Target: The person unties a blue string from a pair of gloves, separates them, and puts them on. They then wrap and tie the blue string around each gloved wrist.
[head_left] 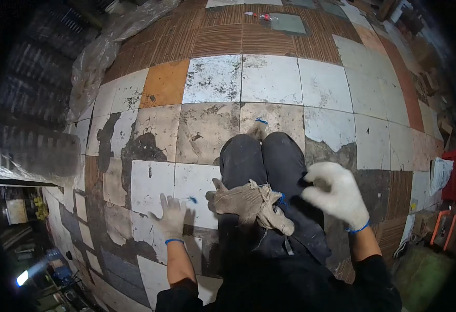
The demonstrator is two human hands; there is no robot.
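My left hand (pixel 170 218) wears a white knit glove with a blue cuff. It hovers over the floor tiles left of my lap, fingers spread and nothing in it. My right hand (pixel 338 193), gloved the same way, is beside my right thigh. Its fingers are curved with a gap to the thumb, and I see nothing held. Across my thighs lies a bundle of dirty work gloves (pixel 249 204), nearest to both hands but apart from them. Another dirty glove with a blue edge (pixel 259 129) shows beyond my knees. A small blue tuft (pixel 192 199) is near my left fingers.
Worn, patchy tiles (pixel 269 78) cover the floor. A plastic bottle (pixel 264 17) lies at the far end. Clear plastic sheeting (pixel 90 73) runs along the left. At right are a red container (pixel 452 177) and an orange frame (pixel 441 229). A bright lamp (pixel 22 278) shines lower left.
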